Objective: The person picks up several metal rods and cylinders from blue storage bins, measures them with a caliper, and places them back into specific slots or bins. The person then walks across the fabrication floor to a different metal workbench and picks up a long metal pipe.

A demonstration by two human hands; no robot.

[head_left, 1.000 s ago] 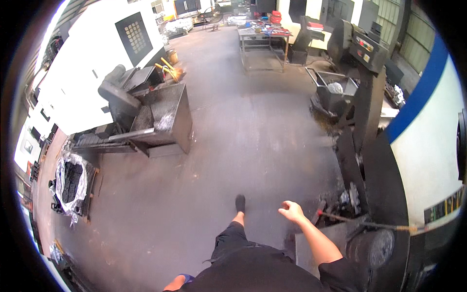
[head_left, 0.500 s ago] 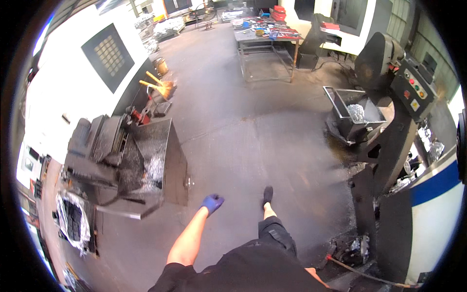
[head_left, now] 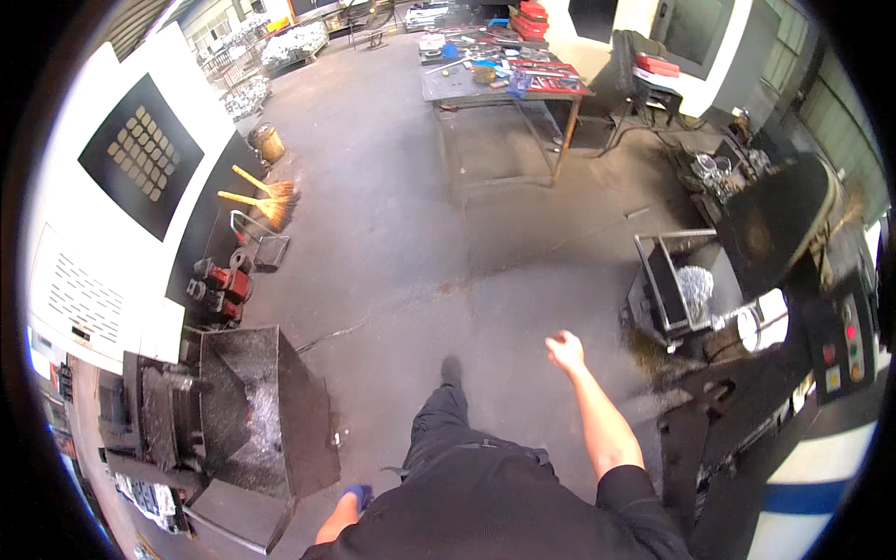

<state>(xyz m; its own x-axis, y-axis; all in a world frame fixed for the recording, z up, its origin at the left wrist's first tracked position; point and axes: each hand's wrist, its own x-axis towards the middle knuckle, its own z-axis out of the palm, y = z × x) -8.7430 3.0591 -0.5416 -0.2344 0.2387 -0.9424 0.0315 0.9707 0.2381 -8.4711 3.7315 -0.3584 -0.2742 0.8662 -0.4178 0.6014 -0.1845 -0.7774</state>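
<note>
My right hand [head_left: 565, 352] is bare and swings out in front of me over the grey concrete floor, fingers curled, holding nothing. My left hand [head_left: 356, 496] wears a blue glove and hangs low by my hip, close to the corner of a dark metal chip bin [head_left: 289, 420]; whether its fingers are closed I cannot tell. My dark-trousered leg and shoe [head_left: 451, 371] step forward between the two hands.
A large white machine [head_left: 103, 215] lines the left, with two brooms [head_left: 261, 198] and red motors [head_left: 219, 285] at its foot. A cart with metal shavings [head_left: 686, 289] and a dark control panel [head_left: 821, 308] stand right. A cluttered workbench [head_left: 509, 79] stands ahead.
My view has swung on across the workshop. My left arm dropped from out in front to my hip, and my right arm swung forward into view.
</note>
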